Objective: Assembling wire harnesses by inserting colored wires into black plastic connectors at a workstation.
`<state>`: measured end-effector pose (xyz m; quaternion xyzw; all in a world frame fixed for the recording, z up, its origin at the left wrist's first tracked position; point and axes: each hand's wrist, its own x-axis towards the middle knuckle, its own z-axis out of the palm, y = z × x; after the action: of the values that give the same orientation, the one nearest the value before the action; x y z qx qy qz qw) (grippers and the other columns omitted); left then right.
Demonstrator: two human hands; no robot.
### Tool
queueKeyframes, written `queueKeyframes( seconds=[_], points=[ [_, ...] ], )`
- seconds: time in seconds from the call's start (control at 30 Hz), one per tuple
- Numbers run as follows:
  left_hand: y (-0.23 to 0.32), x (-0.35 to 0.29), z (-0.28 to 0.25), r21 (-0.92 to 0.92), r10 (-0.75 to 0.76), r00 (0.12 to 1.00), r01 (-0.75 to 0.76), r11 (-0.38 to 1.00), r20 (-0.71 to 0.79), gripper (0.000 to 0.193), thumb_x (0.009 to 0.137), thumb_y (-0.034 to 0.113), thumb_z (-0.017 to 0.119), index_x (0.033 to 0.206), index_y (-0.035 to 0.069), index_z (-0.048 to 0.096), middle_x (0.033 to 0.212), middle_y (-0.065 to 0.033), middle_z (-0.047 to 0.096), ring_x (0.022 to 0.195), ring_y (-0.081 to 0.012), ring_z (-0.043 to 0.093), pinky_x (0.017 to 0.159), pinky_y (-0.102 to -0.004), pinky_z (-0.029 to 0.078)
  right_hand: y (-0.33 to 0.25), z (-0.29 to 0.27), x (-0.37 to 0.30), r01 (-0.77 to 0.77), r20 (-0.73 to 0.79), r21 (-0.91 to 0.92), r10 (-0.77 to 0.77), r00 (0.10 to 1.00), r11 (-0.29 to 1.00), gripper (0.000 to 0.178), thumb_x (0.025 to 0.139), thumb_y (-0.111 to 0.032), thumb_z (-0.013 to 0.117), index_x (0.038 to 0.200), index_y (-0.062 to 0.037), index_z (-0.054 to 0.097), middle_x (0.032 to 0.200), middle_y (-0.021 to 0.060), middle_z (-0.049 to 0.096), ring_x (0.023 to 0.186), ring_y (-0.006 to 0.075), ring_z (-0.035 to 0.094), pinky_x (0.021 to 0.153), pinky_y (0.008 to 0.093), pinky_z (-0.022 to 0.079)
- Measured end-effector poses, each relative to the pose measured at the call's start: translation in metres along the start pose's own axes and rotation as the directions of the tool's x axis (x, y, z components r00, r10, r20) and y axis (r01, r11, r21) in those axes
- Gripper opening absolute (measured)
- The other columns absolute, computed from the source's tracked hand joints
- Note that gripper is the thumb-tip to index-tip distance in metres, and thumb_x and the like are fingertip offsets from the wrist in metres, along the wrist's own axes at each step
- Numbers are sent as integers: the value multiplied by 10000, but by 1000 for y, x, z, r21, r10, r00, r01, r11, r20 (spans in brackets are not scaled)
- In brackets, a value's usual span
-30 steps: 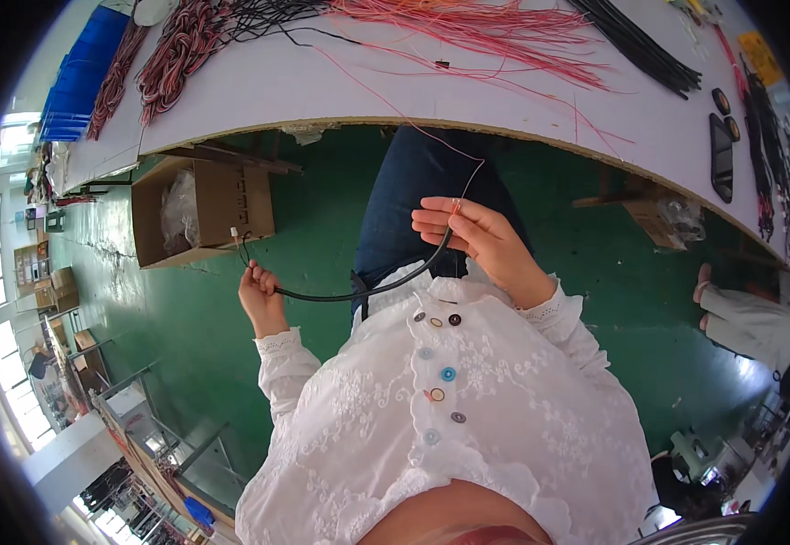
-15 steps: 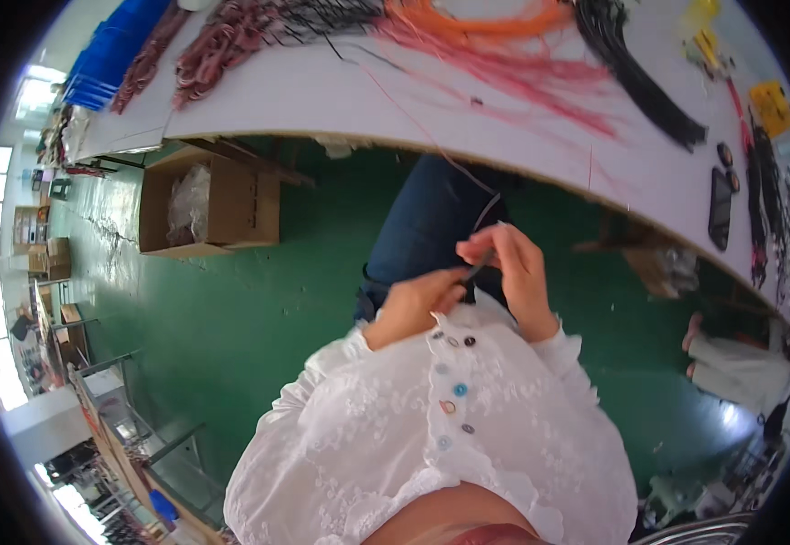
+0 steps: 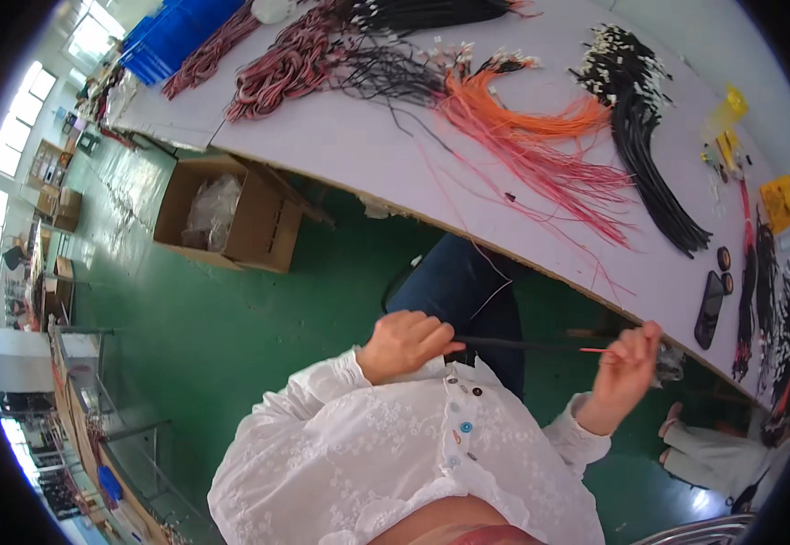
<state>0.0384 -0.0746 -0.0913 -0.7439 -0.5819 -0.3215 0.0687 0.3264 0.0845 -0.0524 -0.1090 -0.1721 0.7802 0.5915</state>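
My left hand [image 3: 406,345] is closed around one end of a thin black sleeve [image 3: 527,344], in front of my lap. The sleeve stretches nearly level across to the right. From its right end comes a short red wire [image 3: 595,351], and my right hand [image 3: 627,368] pinches that wire between thumb and fingers. A black cable with a white connector [image 3: 416,261] hangs beside my leg, beyond the left hand. Over the table edge, a thin pale wire [image 3: 495,295] trails down onto my jeans.
Pink wires [image 3: 549,173], orange wires [image 3: 540,118] and a bundle of black cables [image 3: 649,173] lie on the table [image 3: 340,136]. A phone [image 3: 709,309] rests at the right edge. Left, a cardboard box [image 3: 272,218] stands on the floor; a blue bin [image 3: 172,41] sits far left. Someone's legs [image 3: 713,463] show right.
My hands have drawn apart; the right moved right and down, and the black sleeve now stretches between them with red wire showing. The view has turned, showing more of the table.
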Motion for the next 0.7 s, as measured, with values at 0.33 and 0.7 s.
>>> queueKeyframes(
  seconds=[0.33, 0.7],
  points=[
    [-24, -2, -24, 86, 71, 997, -72, 994, 17, 307, 833, 362, 747, 787, 107, 583, 621, -2, 388, 497, -125, 437, 433, -270, 362, -23, -9, 22, 127, -129, -180, -151, 980, 975, 139, 1064, -139, 466, 1084, -4, 494, 677, -22, 357, 594, 65, 333, 503, 208, 328],
    [-151, 127, -182, 80, -389, 921, 386, 919, 23, 162, 866, 67, 690, 1028, 79, 698, 817, -79, 610, 791, -270, 568, 737, -387, 444, 63, 22, 118, -370, -239, -448, 290, 927, 814, 372, 1044, -238, 510, 1336, -7, 505, 1121, 103, 673, 1008, 192, 664, 796, 253, 555]
  ],
)
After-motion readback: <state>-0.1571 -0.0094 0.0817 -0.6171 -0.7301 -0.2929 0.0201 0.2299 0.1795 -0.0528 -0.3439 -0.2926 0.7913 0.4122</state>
